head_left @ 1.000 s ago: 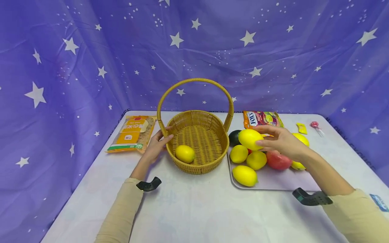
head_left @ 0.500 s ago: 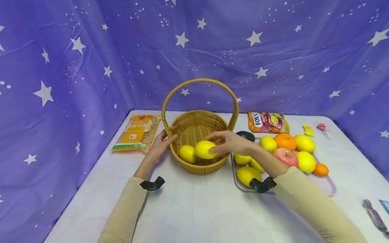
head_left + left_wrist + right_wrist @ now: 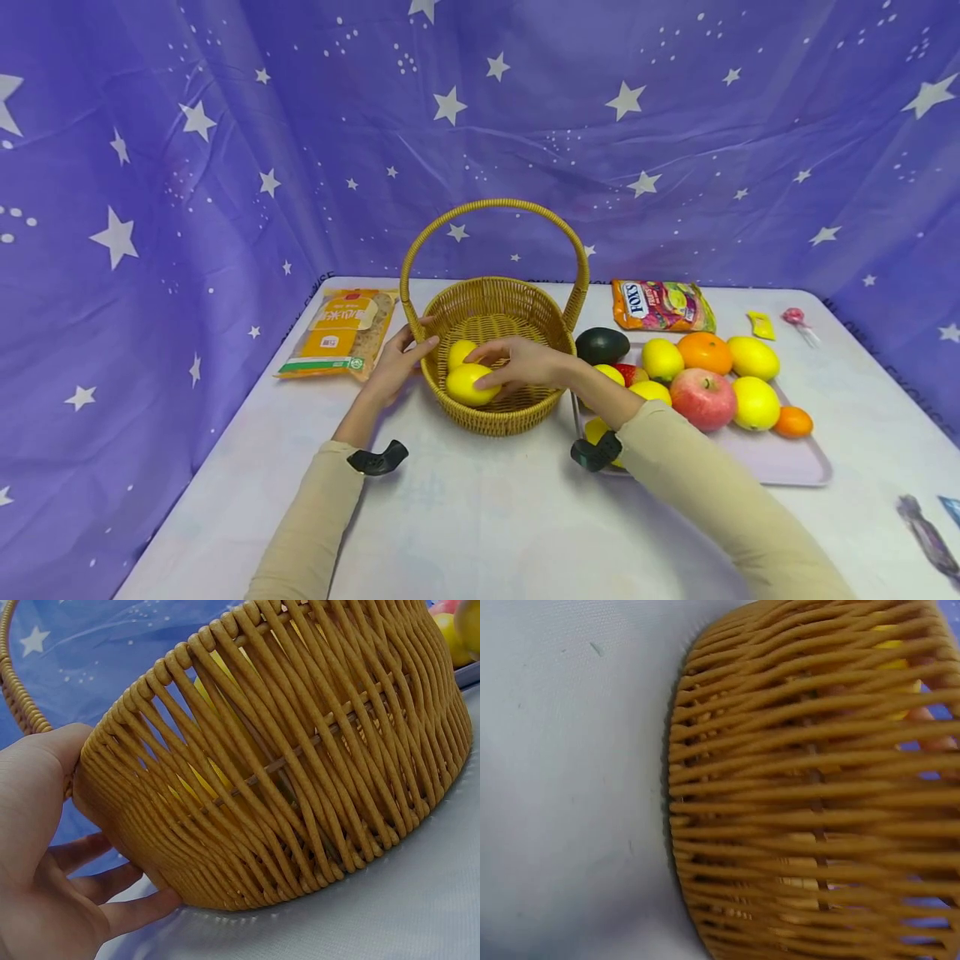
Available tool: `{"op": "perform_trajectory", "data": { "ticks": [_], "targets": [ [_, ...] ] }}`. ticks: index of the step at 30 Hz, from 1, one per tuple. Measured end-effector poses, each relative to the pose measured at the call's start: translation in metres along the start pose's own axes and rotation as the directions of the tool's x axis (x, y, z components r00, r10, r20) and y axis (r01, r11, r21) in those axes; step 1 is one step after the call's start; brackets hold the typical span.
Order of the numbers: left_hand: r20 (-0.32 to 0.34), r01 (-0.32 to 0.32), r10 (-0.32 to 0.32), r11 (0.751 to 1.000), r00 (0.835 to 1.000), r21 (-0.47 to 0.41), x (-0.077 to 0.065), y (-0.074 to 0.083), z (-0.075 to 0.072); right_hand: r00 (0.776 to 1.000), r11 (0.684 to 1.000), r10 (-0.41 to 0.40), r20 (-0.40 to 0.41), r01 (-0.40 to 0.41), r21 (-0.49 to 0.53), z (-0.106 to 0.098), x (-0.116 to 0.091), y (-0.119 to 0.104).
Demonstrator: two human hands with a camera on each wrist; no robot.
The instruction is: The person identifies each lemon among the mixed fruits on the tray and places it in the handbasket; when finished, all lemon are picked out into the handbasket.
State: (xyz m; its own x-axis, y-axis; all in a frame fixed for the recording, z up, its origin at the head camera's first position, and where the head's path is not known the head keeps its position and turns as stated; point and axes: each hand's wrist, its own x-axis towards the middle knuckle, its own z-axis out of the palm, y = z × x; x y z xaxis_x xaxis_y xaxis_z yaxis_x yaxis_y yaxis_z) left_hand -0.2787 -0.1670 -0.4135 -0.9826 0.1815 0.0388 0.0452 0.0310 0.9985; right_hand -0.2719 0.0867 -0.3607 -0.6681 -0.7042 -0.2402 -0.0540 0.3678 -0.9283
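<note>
A wicker basket (image 3: 498, 423) with a tall hoop handle stands mid-table. My left hand (image 3: 393, 367) holds its left side; in the left wrist view the thumb lies at the rim and the fingers (image 3: 142, 909) touch the outer wall low down. Inside the basket, my right hand (image 3: 521, 367) grips a lemon (image 3: 469, 385) near the front left of the floor. Another yellow fruit (image 3: 461, 353) lies just behind it, partly covered. In the right wrist view the woven wall (image 3: 810, 795) hides most of the right hand and the lemon.
Right of the basket, a pale tray (image 3: 795, 471) carries an avocado (image 3: 602, 345), a red apple (image 3: 702, 400), an orange (image 3: 705, 352) and several lemons. A candy bag (image 3: 663, 305), a small yellow packet (image 3: 761, 325) and a lollipop (image 3: 795, 317) lie behind. An orange food bag (image 3: 341, 333) lies left.
My right hand has carried the lemon from above the tray leftward and down into the basket, beside the yellow fruit there. My left hand has stayed at the basket's left side.
</note>
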Motion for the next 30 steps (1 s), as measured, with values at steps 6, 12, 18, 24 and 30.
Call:
{"op": "perform_trajectory", "data": {
  "ticks": [6, 12, 18, 24, 30],
  "targets": [
    [0.002, -0.006, 0.006, 1.000, 1.000, 0.003, 0.000, -0.003, -0.001, 0.995, 0.997, 0.049, -0.084, -0.044, 0.067, 0.011, 0.016, 0.003],
    [0.009, -0.014, 0.014, 1.000, 1.000, 0.000, 0.000, -0.004, -0.001, 0.992, 0.990, 0.098, -0.081, -0.089, 0.110, 0.015, 0.021, 0.004],
    [0.010, -0.009, 0.009, 1.000, 1.000, -0.004, 0.000, -0.003, -0.001, 0.990, 0.976, 0.143, -0.006, -0.139, 0.168, -0.001, 0.012, 0.000],
    [0.005, -0.003, 0.003, 1.000, 1.000, 0.000, 0.000, -0.002, -0.001, 0.994, 0.975, 0.102, 0.038, -0.108, 0.196, -0.025, -0.009, -0.004],
    [0.004, -0.011, 0.011, 1.000, 1.000, 0.002, 0.001, -0.001, -0.001, 1.000, 0.996, 0.004, 0.023, -0.006, 0.084, -0.048, -0.052, -0.006]
  ]
}}
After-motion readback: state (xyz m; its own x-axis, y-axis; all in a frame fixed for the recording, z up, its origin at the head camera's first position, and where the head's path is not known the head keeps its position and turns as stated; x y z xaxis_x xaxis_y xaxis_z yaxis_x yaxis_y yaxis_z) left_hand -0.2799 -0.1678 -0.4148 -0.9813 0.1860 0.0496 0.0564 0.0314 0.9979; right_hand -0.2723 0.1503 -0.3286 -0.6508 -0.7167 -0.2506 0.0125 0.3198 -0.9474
